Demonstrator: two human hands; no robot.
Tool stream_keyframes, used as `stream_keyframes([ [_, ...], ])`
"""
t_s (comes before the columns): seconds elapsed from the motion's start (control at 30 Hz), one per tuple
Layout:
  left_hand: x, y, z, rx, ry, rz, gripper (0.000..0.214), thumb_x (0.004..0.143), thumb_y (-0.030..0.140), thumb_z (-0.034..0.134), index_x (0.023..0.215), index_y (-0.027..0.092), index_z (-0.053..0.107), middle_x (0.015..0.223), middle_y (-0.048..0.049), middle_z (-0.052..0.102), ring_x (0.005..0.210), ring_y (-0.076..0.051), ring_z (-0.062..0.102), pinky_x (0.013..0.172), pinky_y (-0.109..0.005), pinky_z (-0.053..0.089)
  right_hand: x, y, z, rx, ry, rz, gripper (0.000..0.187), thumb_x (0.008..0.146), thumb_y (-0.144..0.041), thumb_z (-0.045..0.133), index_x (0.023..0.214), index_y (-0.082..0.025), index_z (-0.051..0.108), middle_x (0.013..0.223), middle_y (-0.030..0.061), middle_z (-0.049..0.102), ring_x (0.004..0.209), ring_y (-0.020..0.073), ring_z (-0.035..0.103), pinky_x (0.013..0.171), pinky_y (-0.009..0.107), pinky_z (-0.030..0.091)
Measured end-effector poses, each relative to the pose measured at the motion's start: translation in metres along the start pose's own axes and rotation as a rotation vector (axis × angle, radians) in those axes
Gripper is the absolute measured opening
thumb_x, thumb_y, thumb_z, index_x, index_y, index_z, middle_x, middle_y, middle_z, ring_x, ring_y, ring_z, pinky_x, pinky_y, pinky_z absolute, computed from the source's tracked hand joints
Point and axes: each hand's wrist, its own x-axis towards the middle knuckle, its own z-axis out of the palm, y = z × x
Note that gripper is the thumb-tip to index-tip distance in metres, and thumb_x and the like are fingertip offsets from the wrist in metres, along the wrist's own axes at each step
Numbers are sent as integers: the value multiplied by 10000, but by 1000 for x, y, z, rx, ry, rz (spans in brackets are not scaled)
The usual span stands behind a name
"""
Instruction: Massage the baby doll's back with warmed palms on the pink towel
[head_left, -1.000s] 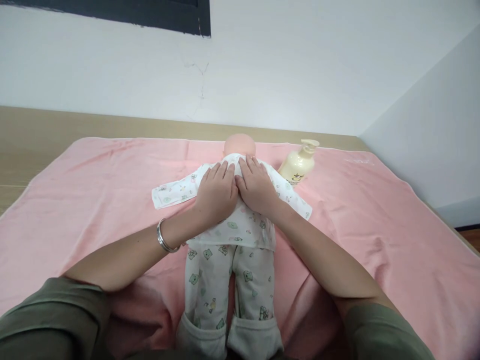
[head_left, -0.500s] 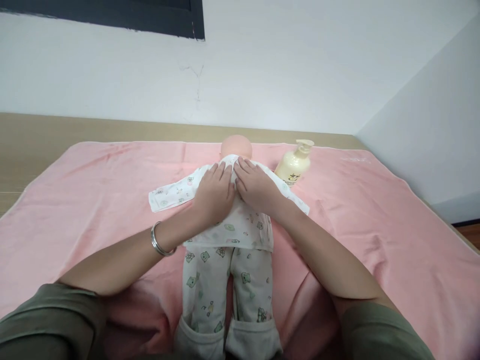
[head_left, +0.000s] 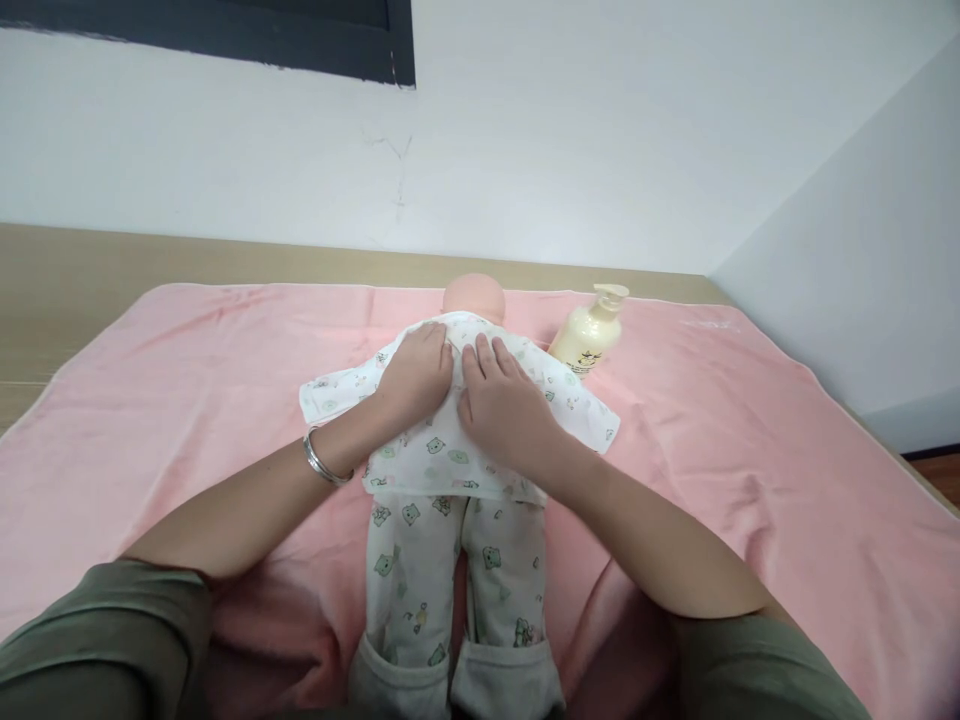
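Note:
A baby doll lies on its front, its bald head [head_left: 474, 297] away from me. It wears a white printed baby shirt [head_left: 450, 460], sleeves spread to both sides, and matching trousers [head_left: 412, 580] with wide cuffs. On the upper back, left of the middle, my left hand [head_left: 417, 374] is closed, its bent fingers gripping the shirt cloth below the collar; the fingertips are hidden. Just right of it, my right hand [head_left: 510, 400] lies flat on the shirt back with fingers stretched out. The doll's face is out of sight.
A cream pump bottle [head_left: 589, 332] leans beyond the doll's right sleeve. A pink blanket [head_left: 712, 420] lies under everything, over a wooden surface [head_left: 90, 280]. A white wall [head_left: 562, 130] with a dark frame [head_left: 300, 40] rises behind.
My left hand has gone from lying flat to closing on the shirt near the collar. My right hand has slid slightly down the back. The shirt back has shifted and the right sleeve shows more.

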Motion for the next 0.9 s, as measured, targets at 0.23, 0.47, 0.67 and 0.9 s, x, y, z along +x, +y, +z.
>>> stream_keyframes([
  [0.23,-34,21,13,109,20,132,600,962,256,339,1474,-42,436,1575,-275,435,1512,-395,371,1235,-598,366,31,25,1,125,-26,234,658,1025,-292,350,1548,105,306,1623,305,345,1549,392,314,1290,529,279],
  [0.47,-2,2,-3,12,-99,51,512,956,212,276,1352,39,551,1476,-209,565,1430,-298,497,1244,-496,391,-6,-10,11,-31,117,71,631,1029,-310,356,1543,56,362,1591,344,370,1525,452,337,1229,603,348],
  [0.67,-10,7,1,57,-25,70,503,984,242,246,1321,46,563,1416,-230,594,1385,-328,524,1201,-542,416,13,11,10,91,86,61,610,1009,-269,341,1521,57,402,1577,300,428,1526,387,364,1257,548,341],
  [0.9,-30,14,19,-2,56,143,564,987,298,309,1464,43,471,1570,-240,453,1503,-378,379,1234,-623,339,35,37,15,199,88,116,612,1015,-294,315,1493,73,421,1570,282,448,1520,376,369,1272,548,310],
])
